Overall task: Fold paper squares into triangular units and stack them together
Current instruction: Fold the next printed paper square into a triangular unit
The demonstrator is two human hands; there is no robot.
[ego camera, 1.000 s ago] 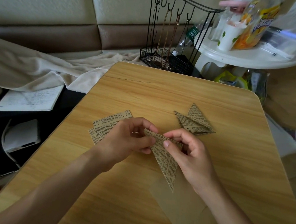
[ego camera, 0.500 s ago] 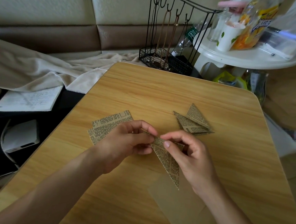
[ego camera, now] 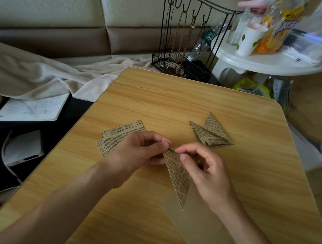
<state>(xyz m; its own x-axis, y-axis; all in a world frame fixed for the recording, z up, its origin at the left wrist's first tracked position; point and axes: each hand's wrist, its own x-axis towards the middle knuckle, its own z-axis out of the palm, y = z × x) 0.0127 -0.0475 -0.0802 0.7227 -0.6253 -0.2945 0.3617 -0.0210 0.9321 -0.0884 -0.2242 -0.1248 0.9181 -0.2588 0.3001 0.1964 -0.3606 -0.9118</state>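
Newsprint-patterned paper, folded to a long narrow triangle (ego camera: 177, 177), sits at the centre of our wooden bench (ego camera: 176, 104), its far tip held up between both hands and its point trailing toward the near edge. Our left hand (ego camera: 137, 154) has its grip clamped on that far tip, thumb and forefinger pinching it; our right hand (ego camera: 206, 170) pinches the same tip from the right, fingers curled, the two sets of fingertips almost touching. Beneath the triangle's near point lies a plain brown sheet (ego camera: 191, 225), flat on the bench and running toward the near edge. To the left, partly under our left hand, rests a small stack of unfolded printed squares (ego camera: 117, 136). To the far right of the hands, well apart from them, lie finished triangular units (ego camera: 211, 133), overlapping one another. Beyond the bench's far edge stands a black wire rack (ego camera: 181, 66) with cords hanging from its hooks, and to its right a white round side table (ego camera: 274, 63) carrying a cup and packets. A pale blanket (ego camera: 45, 75) and an open notebook (ego camera: 31, 109) lie off to the left.
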